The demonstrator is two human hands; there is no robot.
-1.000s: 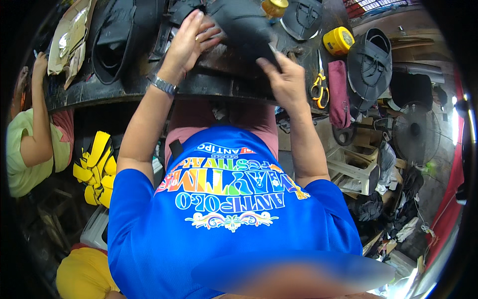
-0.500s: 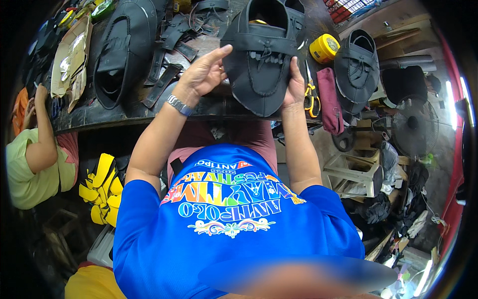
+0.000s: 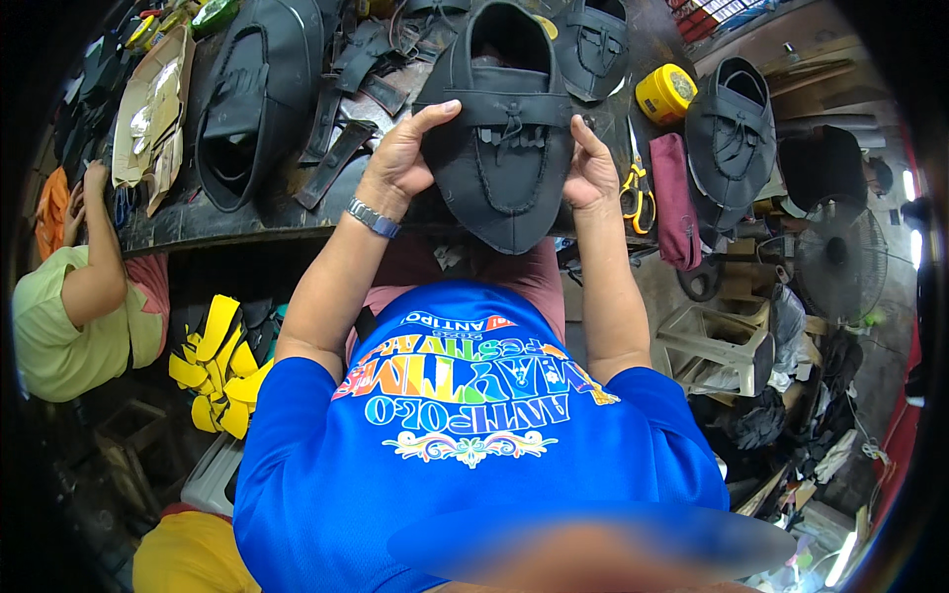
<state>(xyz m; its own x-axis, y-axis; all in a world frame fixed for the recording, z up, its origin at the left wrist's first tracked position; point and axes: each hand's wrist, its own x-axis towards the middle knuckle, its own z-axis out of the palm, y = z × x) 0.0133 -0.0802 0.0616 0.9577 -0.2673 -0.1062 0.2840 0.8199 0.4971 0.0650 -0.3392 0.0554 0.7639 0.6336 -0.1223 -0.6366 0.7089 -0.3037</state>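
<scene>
I hold a black leather shoe upper with laces and stitching up in front of me, toe pointing down toward my chest. My left hand grips its left edge, thumb stretched across the front; a metal watch sits on that wrist. My right hand grips its right edge. The piece hangs above the near edge of the dark workbench.
More black shoe uppers lie on the bench, with leather strips, yellow-handled scissors, a yellow tape measure and a maroon pouch. A person in a light green shirt works at left. Yellow soles are stacked below; a fan stands right.
The shoe upper has come off the bench and been lifted and turned to face me, both hands shifting to grip its two sides.
</scene>
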